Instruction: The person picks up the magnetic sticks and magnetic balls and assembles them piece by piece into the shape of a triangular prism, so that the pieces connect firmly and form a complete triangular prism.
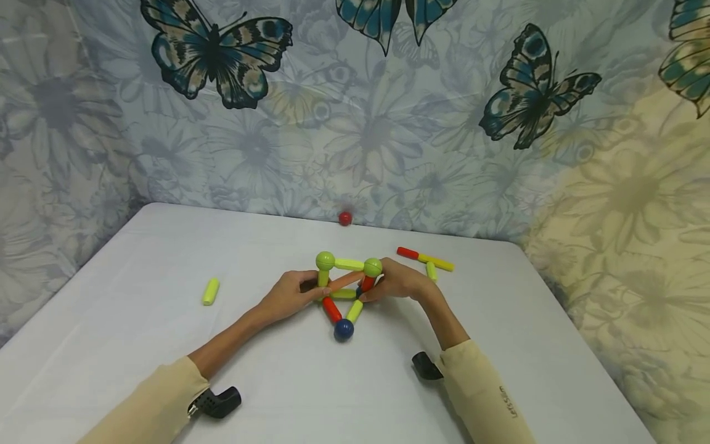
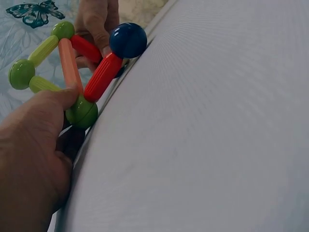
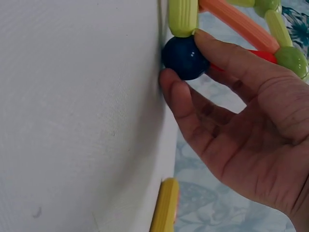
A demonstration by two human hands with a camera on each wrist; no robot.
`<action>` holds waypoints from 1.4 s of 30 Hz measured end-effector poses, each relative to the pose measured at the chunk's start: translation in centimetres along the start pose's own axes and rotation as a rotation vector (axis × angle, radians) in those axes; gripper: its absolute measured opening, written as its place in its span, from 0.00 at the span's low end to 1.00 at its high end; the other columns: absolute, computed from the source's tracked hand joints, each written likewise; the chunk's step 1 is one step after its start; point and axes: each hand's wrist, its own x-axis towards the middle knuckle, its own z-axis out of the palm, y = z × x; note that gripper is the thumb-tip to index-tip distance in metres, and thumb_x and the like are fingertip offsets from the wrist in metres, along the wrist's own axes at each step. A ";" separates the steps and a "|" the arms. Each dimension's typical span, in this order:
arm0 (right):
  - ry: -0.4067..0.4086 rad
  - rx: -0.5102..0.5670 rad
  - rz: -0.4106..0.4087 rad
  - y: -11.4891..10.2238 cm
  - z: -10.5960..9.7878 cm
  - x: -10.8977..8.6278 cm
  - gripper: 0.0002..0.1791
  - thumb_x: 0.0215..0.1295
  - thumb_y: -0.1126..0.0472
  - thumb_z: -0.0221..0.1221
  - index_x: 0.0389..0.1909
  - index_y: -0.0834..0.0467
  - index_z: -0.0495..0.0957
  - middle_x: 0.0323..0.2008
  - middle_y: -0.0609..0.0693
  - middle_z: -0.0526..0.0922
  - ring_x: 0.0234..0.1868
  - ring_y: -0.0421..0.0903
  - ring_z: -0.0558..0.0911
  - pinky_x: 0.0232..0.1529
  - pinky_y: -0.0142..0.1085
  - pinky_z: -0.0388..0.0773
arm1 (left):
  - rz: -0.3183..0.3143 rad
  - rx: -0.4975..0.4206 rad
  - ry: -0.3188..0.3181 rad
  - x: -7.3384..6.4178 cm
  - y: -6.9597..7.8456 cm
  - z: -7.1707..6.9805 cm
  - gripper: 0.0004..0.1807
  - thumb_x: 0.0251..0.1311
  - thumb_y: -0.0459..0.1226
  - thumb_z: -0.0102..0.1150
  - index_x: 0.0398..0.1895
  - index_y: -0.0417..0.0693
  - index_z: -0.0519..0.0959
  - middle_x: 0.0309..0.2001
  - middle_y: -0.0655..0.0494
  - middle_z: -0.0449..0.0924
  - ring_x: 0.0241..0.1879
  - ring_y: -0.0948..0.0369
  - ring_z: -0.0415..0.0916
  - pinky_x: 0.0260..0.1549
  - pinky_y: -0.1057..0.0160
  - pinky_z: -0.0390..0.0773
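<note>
A magnetic ball-and-stick frame stands on the table between both hands. Its two upper green balls (image 1: 325,260) are joined by a light-green stick (image 1: 349,264), and an orange stick (image 1: 345,282) slants across. At the front, a red stick (image 1: 332,310) and another light-green stick (image 1: 355,311) meet at a dark blue ball (image 1: 344,330). My left hand (image 1: 291,292) grips the lower left green ball (image 2: 83,115), thumb near the orange stick's end. With thumb and fingers, my right hand (image 1: 400,279) pinches the right-hand blue ball (image 3: 183,57), where a light-green stick and a red stick join.
A loose light-green stick (image 1: 211,291) lies on the white table (image 1: 266,382) at left. Beyond my right hand are a red stick (image 1: 407,253), a yellow stick (image 1: 436,263) and a light-green stick (image 1: 431,271). A red ball (image 1: 345,218) sits at the far edge, before butterfly-patterned cloth.
</note>
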 end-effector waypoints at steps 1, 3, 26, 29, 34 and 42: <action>0.002 -0.001 0.006 0.0 0.0 0.0 0.17 0.63 0.58 0.73 0.49 0.59 0.83 0.41 0.50 0.87 0.43 0.46 0.80 0.51 0.39 0.80 | -0.001 -0.004 0.001 0.0 0.0 0.0 0.17 0.70 0.44 0.66 0.55 0.44 0.85 0.45 0.54 0.87 0.45 0.61 0.77 0.51 0.60 0.77; 0.005 0.003 0.015 0.0 0.0 0.0 0.16 0.62 0.58 0.73 0.49 0.58 0.83 0.41 0.50 0.86 0.43 0.46 0.79 0.50 0.38 0.79 | 0.002 -0.009 0.004 0.0 0.1 0.0 0.18 0.70 0.45 0.66 0.55 0.44 0.85 0.45 0.54 0.87 0.45 0.60 0.77 0.50 0.61 0.77; 0.065 -0.020 0.013 1.0 -3.1 -2.1 0.21 0.70 0.57 0.66 0.60 0.61 0.78 0.50 0.58 0.86 0.51 0.54 0.87 0.57 0.47 0.82 | 0.021 -0.025 0.006 0.0 -0.4 0.3 0.21 0.69 0.44 0.66 0.60 0.44 0.81 0.54 0.51 0.87 0.55 0.56 0.82 0.60 0.51 0.79; 0.144 -0.026 0.057 1.6 -4.5 -3.2 0.23 0.74 0.56 0.62 0.64 0.62 0.75 0.52 0.61 0.85 0.51 0.57 0.88 0.57 0.50 0.82 | 0.022 -0.030 0.006 0.1 -0.4 0.3 0.21 0.69 0.42 0.66 0.61 0.43 0.82 0.55 0.50 0.87 0.56 0.55 0.82 0.61 0.50 0.79; 0.232 -0.048 0.148 2.9 -6.1 -4.6 0.23 0.77 0.56 0.59 0.65 0.66 0.74 0.54 0.66 0.83 0.50 0.60 0.88 0.57 0.53 0.82 | 0.024 -0.030 0.011 0.0 -0.5 0.3 0.20 0.68 0.42 0.67 0.59 0.44 0.83 0.53 0.51 0.88 0.54 0.57 0.82 0.59 0.52 0.79; 0.274 -0.063 0.177 3.3 -7.0 -5.7 0.23 0.78 0.57 0.57 0.65 0.68 0.73 0.54 0.70 0.84 0.49 0.62 0.87 0.59 0.55 0.81 | 0.037 -0.040 0.021 -0.1 -0.3 0.1 0.17 0.67 0.43 0.68 0.56 0.46 0.85 0.49 0.53 0.88 0.50 0.58 0.80 0.57 0.54 0.79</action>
